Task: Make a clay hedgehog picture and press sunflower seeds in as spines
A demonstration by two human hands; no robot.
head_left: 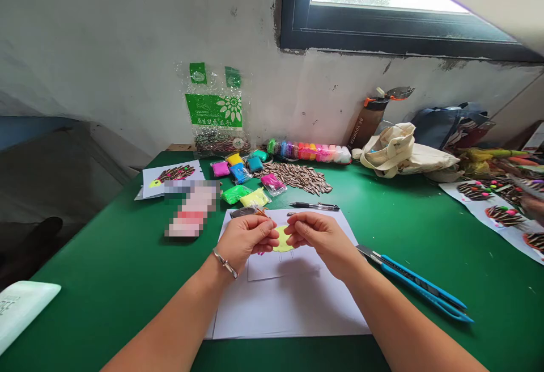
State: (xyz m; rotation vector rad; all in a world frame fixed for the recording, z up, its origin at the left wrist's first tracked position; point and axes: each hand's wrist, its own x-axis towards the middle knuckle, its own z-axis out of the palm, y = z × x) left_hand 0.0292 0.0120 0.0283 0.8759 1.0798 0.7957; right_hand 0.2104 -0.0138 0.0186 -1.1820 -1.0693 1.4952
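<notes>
My left hand [245,240] and my right hand [319,237] meet over a white sheet of paper [289,298] on the green table [106,270]. Both pinch a flat piece of yellow clay [282,239] between fingers and thumbs. A silver bracelet [225,263] circles my left wrist. Just beyond my hands lie small bags of clay, among them a yellow bag [255,197] and a green bag [235,193], and a black pen [315,206]. A pile of striped sunflower seeds [297,176] spreads behind them.
Blue scissors [419,286] lie right of the paper. A seed bag [216,111] leans on the wall beside a row of coloured clay tubs [310,151], a bottle [369,117] and a cloth bag [395,151]. Finished seed pictures [497,207] lie far right, another card [170,178] left.
</notes>
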